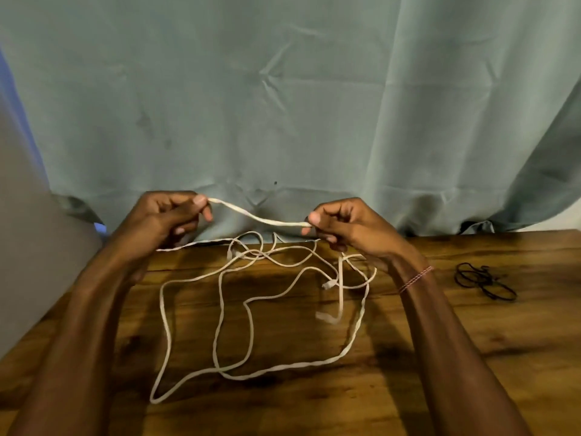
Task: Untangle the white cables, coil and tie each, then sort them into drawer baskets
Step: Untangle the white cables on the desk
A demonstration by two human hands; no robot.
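Observation:
White flat cables (220,309) lie in loose, crossing loops on the wooden table (471,357). A stretch of white cable (254,215) is held raised above the table between both hands. My left hand (169,218) pinches one end of that stretch between thumb and fingers. My right hand (342,228) pinches the other end, and cable hangs down from it to the tangle. Two connector ends (328,284) lie below my right hand.
A small pile of black elastic bands (484,280) lies on the table to the right. A grey-green curtain (283,105) hangs right behind the table's far edge. The table's left edge runs diagonally by my left forearm.

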